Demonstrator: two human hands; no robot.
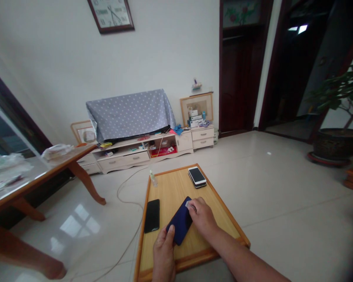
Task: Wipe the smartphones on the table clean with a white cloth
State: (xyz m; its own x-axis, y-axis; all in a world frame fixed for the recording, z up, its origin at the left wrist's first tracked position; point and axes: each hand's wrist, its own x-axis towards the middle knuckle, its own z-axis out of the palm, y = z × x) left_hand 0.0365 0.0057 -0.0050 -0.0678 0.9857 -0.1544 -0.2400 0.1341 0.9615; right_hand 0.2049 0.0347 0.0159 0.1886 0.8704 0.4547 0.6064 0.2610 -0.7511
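Observation:
A dark blue phone (179, 221), or a phone in a blue case, is tilted above the small wooden table. My left hand (164, 250) grips its lower left end, thumb on top. At the phone's upper right end, my right hand (200, 213) is closed on a small pale cloth or wipe (188, 204) pressed against the surface. Left of my hands lies a black phone (152, 216), flat on the table. Toward the far right corner sits a stack of phones (197, 176), a white-framed one on top. A small clear spray bottle (153, 179) stands near the far left corner.
The low wooden table (170, 180) has a raised rim. A cable (126, 200) trails over the tiled floor to its left. Beyond are a white TV cabinet (126, 159) and a cloth-covered television (132, 115). A longer wooden table (79, 156) is on the left, a potted plant (338, 145) on the right.

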